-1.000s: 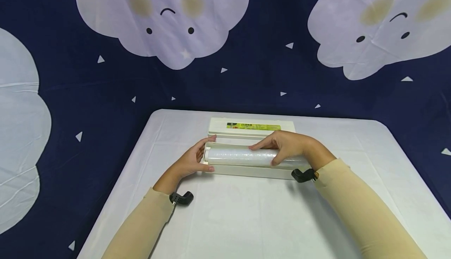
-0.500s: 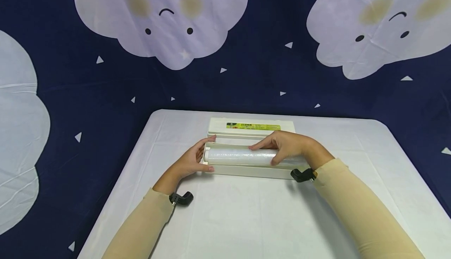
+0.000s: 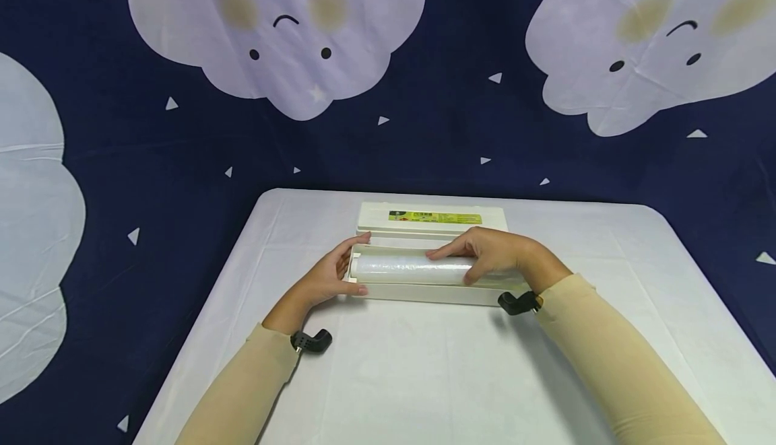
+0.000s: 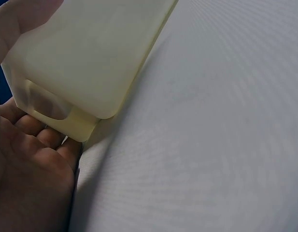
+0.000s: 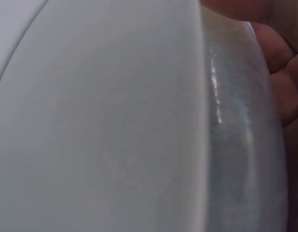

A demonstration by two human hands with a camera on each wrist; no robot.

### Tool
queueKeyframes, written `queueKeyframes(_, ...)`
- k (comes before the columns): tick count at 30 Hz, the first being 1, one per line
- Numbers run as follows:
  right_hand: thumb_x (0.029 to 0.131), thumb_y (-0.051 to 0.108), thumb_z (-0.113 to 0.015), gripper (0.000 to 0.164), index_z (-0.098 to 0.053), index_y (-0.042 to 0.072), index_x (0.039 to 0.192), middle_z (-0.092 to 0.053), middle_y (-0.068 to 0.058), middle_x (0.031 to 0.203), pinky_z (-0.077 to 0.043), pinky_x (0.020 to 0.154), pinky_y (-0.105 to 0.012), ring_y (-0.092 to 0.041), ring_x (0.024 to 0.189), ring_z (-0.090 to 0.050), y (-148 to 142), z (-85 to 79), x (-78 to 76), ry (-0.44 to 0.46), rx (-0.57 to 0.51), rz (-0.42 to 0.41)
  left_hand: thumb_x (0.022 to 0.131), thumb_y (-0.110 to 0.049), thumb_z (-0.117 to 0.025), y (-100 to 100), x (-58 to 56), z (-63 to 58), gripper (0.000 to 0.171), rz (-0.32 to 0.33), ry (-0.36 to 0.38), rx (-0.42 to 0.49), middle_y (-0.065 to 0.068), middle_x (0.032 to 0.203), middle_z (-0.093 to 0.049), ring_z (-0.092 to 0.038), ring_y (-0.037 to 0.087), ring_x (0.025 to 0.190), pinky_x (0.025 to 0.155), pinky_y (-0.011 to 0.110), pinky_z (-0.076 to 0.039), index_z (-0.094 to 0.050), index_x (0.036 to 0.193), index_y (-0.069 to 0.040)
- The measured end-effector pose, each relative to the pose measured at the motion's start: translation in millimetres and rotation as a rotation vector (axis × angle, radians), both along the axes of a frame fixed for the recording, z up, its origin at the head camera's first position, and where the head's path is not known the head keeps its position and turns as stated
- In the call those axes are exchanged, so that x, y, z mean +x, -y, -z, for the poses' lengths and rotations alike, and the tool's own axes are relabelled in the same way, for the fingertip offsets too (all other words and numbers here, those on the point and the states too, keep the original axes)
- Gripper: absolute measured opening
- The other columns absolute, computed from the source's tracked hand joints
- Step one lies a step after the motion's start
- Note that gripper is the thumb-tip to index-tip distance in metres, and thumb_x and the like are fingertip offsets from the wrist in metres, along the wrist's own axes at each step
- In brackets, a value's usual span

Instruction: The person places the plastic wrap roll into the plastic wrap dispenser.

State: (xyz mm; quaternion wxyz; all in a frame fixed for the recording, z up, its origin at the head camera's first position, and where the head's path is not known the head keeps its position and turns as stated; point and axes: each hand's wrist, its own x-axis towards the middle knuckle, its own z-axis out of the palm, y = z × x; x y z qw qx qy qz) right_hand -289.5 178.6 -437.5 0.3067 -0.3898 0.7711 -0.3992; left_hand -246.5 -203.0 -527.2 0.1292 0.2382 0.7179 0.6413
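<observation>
Roll (image 3: 394, 270) of clear film is lying lengthwise in the open box (image 3: 424, 293), down between the long walls, with a bit of it bulging up past the rim. Left hand (image 3: 327, 277) has the box by its left end, thumb on the near wall and fingers wrapping round to the far side, so that's a proper hold on the box and not on the roll. My guess is that's to stop the box skating about on the table (image 3: 412, 371).

Right hand (image 3: 503, 253) has the roll itself: thumb on the near side, fingers over the far side, coming down from above toward the right end. Makes sense imo, since the walls leave only the top of the roll to grab. Can't tell how hard it's squeezing, or whether the roll touches the bottom.

Long axis of the roll goes left to right across the person, pretty much in line with the box. White core end points left, toward the left palm; the right end is hidden by the right hand. Lid (image 3: 432, 228) (looks like one, anyway) sits just beyond the box, long side roughly parallel, label facing up.
</observation>
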Motion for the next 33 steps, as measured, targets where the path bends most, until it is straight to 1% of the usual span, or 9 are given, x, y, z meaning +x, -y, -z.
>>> queueKeyframes(3,0.071,-0.016,-0.084,0.08,-0.066,0.012,0.144,-0.057,0.0,0.149,-0.042,0.111,-0.026,-0.019,0.141,-0.049,-0.7,0.8,-0.1,0.008,-0.004,-0.004,0.073,0.004,-0.094,-0.1,-0.5,0.7,0.108,-0.001,-0.006,-0.006,0.004,0.171,-0.029,-0.034,0.027,0.151,0.12,0.03,-0.03,-0.035,0.163,-0.006)
queueKeyframes(6,0.072,-0.015,-0.085,0.08,-0.065,0.012,0.145,-0.057,0.0,0.15,-0.041,0.111,-0.026,-0.019,0.141,-0.048,-1.4,1.5,-0.8,0.006,-0.004,-0.008,0.072,0.004,-0.095,0.1,-0.6,0.7,0.109,-0.002,-0.003,-0.005,0.002,0.17,-0.03,-0.035,0.026,0.151,0.12,0.03,-0.03,-0.036,0.163,-0.008)
queueKeyframes(10,0.073,-0.013,-0.085,0.08,-0.065,0.014,0.145,-0.056,0.002,0.15,-0.043,0.11,-0.025,-0.019,0.138,-0.051,-1.7,1.9,-1.9,-0.005,0.014,-0.007,0.072,0.004,-0.095,0.6,-0.4,0.4,0.108,-0.003,0.003,0.003,0.0,0.17,-0.03,-0.035,0.025,0.15,0.12,0.031,-0.031,-0.037,0.163,-0.01)
queueKeyframes(12,0.074,-0.012,-0.085,0.079,-0.065,0.016,0.146,-0.056,0.004,0.15,-0.042,0.11,-0.025,-0.018,0.139,-0.05,-1.8,2.0,-2.5,-0.001,0.025,-0.006,0.073,0.004,-0.095,0.7,-0.5,0.2,0.108,-0.001,0.003,0.006,0.002,0.17,-0.03,-0.035,0.026,0.15,0.119,0.031,-0.032,-0.037,0.163,-0.011)
queueKeyframes(18,0.075,-0.013,-0.085,0.08,-0.065,0.017,0.146,-0.055,0.007,0.151,-0.039,0.113,-0.025,-0.015,0.144,-0.044,-1.9,3.3,-4.6,0.011,0.035,-0.006,0.073,0.008,-0.092,0.0,-1.3,0.0,0.108,-0.004,0.001,0.005,0.013,0.169,-0.031,-0.038,0.03,0.147,0.117,0.029,-0.035,-0.035,0.164,-0.009)
queueKeyframes(22,0.076,-0.014,-0.084,0.078,-0.065,0.016,0.146,-0.055,0.006,0.151,-0.039,0.113,-0.025,-0.015,0.145,-0.043,-2.4,4.2,-5.4,0.016,0.028,-0.01,0.072,0.012,-0.091,-1.2,-1.3,-1.1,0.111,-0.006,0.003,0.014,0.015,0.169,-0.03,-0.038,0.032,0.147,0.117,0.03,-0.035,-0.033,0.164,-0.007)
queueKeyframes(25,0.077,-0.013,-0.084,0.077,-0.064,0.013,0.146,-0.054,0.002,0.152,-0.038,0.114,-0.025,-0.018,0.146,-0.042,-2.4,5.0,-5.7,0.008,0.011,-0.025,0.071,0.014,-0.09,-2.2,-0.7,-2.1,0.111,-0.008,0.008,0.025,0.013,0.169,-0.029,-0.036,0.033,0.148,0.118,0.03,-0.034,-0.033,0.164,-0.007)
queueKeyframes(28,0.078,-0.013,-0.083,0.075,-0.064,0.01,0.146,-0.054,-0.003,0.152,-0.035,0.115,-0.024,-0.02,0.147,-0.04,-2.9,6.4,-6.0,0.002,-0.008,-0.039,0.071,0.012,-0.091,-2.4,-0.1,-1.9,0.11,-0.016,0.012,0.017,0.008,0.17,-0.031,-0.036,0.029,0.149,0.118,0.028,-0.032,-0.035,0.164,-0.009)
queueKeyframes(33,0.081,-0.013,-0.08,0.068,-0.066,0.01,0.144,-0.057,-0.002,0.149,-0.034,0.115,-0.024,-0.02,0.146,-0.042,-2.8,7.6,-5.7,-0.003,-0.003,-0.035,0.072,0.006,-0.095,-1.3,-0.1,-0.5,0.109,-0.028,0.013,-0.006,0.001,0.168,-0.034,-0.037,0.023,0.149,0.12,0.031,-0.032,-0.039,0.163,-0.015)
